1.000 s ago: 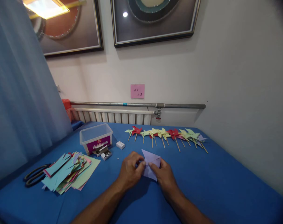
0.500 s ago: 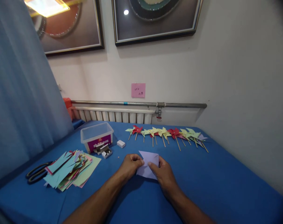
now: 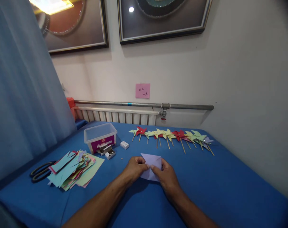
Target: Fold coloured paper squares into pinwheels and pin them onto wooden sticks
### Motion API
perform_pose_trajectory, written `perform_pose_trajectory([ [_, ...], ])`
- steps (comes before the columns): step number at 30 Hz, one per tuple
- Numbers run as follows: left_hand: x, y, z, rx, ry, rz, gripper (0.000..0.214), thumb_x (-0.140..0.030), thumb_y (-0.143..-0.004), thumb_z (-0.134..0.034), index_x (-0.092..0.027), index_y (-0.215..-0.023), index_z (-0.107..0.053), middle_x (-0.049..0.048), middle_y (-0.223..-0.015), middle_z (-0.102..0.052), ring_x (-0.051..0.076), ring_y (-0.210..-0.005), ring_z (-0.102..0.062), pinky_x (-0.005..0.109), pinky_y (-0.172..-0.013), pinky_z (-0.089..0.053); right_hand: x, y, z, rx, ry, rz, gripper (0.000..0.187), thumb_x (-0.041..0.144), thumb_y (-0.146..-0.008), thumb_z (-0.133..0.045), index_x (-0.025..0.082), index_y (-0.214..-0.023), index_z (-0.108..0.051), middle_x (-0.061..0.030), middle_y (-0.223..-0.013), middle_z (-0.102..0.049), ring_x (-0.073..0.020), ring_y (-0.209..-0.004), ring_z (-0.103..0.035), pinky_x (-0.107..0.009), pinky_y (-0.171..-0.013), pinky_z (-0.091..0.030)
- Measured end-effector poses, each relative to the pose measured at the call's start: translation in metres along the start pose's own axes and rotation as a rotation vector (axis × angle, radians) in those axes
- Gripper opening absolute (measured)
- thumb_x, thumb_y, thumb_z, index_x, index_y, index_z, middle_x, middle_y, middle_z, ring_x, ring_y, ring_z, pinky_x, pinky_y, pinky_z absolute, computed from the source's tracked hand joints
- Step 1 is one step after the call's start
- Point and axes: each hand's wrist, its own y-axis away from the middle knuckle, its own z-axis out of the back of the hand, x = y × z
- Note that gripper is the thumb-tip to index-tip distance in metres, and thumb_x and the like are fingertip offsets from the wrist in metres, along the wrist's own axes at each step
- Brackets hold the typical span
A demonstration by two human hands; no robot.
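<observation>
A square sheet of purple paper is held up over the blue table, one corner pointing up to the left. My left hand pinches its left side, thumb lying toward the middle. On the other side, my right hand grips the right edge, its thumb pressed on the front near the centre. Both thumb tips nearly meet; the fingers behind the paper are hidden. Beyond my hands lies a row of paper pinwheels on sticks, in red, yellow, green and purple.
At the left are a pile of cut coloured paper and black-handled scissors. A clear plastic tub stands behind an open small box of shiny bits and a small white box. A pipe runs along the wall.
My left thumb has slid slightly right, closer to the paper's centre. My right hand keeps its grip. The whole view has shifted a little.
</observation>
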Motion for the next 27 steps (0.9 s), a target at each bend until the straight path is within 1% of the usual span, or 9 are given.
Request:
perform_pose_trajectory([
  [4,0.003,-0.001,-0.001,-0.014,0.001,-0.009,0.028,-0.033,-0.058,-0.074,-0.021,-0.06,-0.049,-0.0072,-0.051,-0.05,0.007,-0.047,-0.038,0.024,-0.049,-0.027,0.001,0.0,-0.001,-0.004,0.018,-0.002,0.044,0.042,-0.064,-0.081,0.017,-0.099,-0.073,-0.0057,-0.082,-0.078,-0.0241,-0.07,-0.068,-0.033,-0.062,-0.054],
  [9,0.012,-0.006,0.0,-0.019,-0.038,-0.038,0.03,-0.036,-0.061,-0.075,-0.021,-0.063,-0.05,-0.0074,-0.053,-0.049,0.008,-0.047,-0.039,0.024,-0.048,-0.027,0.004,0.003,-0.003,-0.015,0.019,-0.028,0.042,0.042,-0.065,-0.08,0.017,-0.099,-0.073,-0.0067,-0.084,-0.079,-0.025,-0.07,-0.069,-0.033,-0.062,-0.054],
  [12,0.013,-0.008,0.001,-0.007,-0.033,-0.031,0.03,-0.035,-0.062,-0.076,-0.021,-0.063,-0.049,-0.0079,-0.052,-0.048,0.007,-0.047,-0.037,0.024,-0.047,-0.026,0.002,0.003,-0.003,-0.015,0.025,-0.02,0.042,0.042,-0.066,-0.08,0.018,-0.099,-0.073,-0.0075,-0.087,-0.08,-0.0262,-0.073,-0.071,-0.034,-0.064,-0.055],
  [16,0.009,-0.006,-0.001,-0.009,-0.02,-0.011,0.029,-0.031,-0.064,-0.075,-0.021,-0.061,-0.047,-0.0086,-0.049,-0.046,0.007,-0.045,-0.035,0.024,-0.047,-0.023,-0.005,0.001,-0.001,-0.009,0.036,0.005,0.045,0.045,-0.066,-0.081,0.019,-0.102,-0.072,-0.0075,-0.089,-0.079,-0.0277,-0.078,-0.071,-0.036,-0.067,-0.057],
  [19,0.007,-0.004,-0.002,-0.038,-0.002,0.007,0.029,-0.025,-0.065,-0.073,-0.022,-0.06,-0.045,-0.0089,-0.047,-0.046,0.007,-0.044,-0.034,0.024,-0.046,-0.023,-0.003,0.001,-0.001,-0.007,0.006,0.018,0.042,0.048,-0.067,-0.082,0.02,-0.095,-0.071,-0.0059,-0.084,-0.077,-0.0251,-0.072,-0.068,-0.035,-0.065,-0.055],
  [22,0.005,-0.004,-0.003,-0.064,0.008,0.025,0.027,-0.019,-0.065,-0.071,-0.022,-0.059,-0.045,-0.009,-0.046,-0.045,0.007,-0.042,-0.033,0.024,-0.046,-0.022,0.003,0.001,-0.002,-0.031,-0.048,0.014,0.04,0.054,-0.068,-0.083,0.021,-0.084,-0.067,-0.0023,-0.072,-0.072,-0.0207,-0.062,-0.062,-0.032,-0.059,-0.052],
  [25,0.006,-0.003,-0.004,-0.049,0.007,0.03,0.025,-0.016,-0.066,-0.069,-0.022,-0.058,-0.046,-0.0082,-0.046,-0.046,0.007,-0.042,-0.033,0.024,-0.045,-0.022,0.007,0.001,-0.002,-0.074,-0.047,0.024,0.043,0.059,-0.068,-0.081,0.022,-0.083,-0.065,0.0006,-0.067,-0.066,-0.019,-0.058,-0.059,-0.03,-0.056,-0.049],
  [27,0.006,-0.003,-0.005,-0.045,-0.001,0.038,0.024,-0.014,-0.067,-0.068,-0.021,-0.057,-0.047,-0.0082,-0.045,-0.045,0.007,-0.041,-0.032,0.024,-0.045,-0.022,0.009,0.001,0.0,-0.113,0.025,0.072,0.041,0.058,-0.07,-0.079,0.022,-0.083,-0.065,0.0009,-0.068,-0.065,-0.0185,-0.06,-0.057,-0.03,-0.056,-0.047],
])
